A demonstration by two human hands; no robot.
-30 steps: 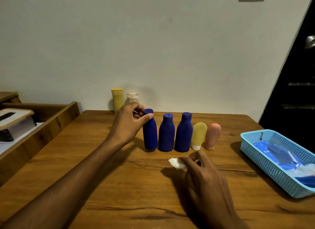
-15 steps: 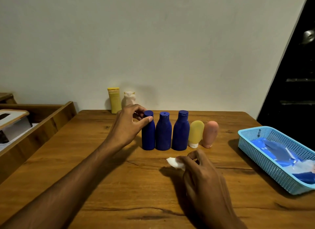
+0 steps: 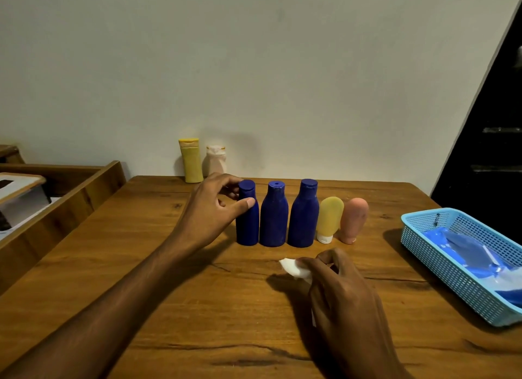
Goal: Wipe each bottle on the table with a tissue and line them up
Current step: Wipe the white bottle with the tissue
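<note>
Three dark blue bottles stand upright in a row on the wooden table: the leftmost blue bottle, the middle one and the right one. To their right stand a yellow tube and a pink tube, both cap down. My left hand grips the leftmost blue bottle at its neck, thumb in front, fingers behind. My right hand rests on the table in front of the row, pinching a crumpled white tissue. A yellow bottle and a cream bottle stand against the wall.
A light blue plastic basket with blue and white packets sits at the table's right edge. A wooden tray or shelf with a white box lies beyond the left edge. A dark door is at the far right.
The leftmost blue bottle has come to stand upright beside the other two, my left hand still on its neck. My right hand with the tissue has hardly moved. The camera has tilted slightly.
</note>
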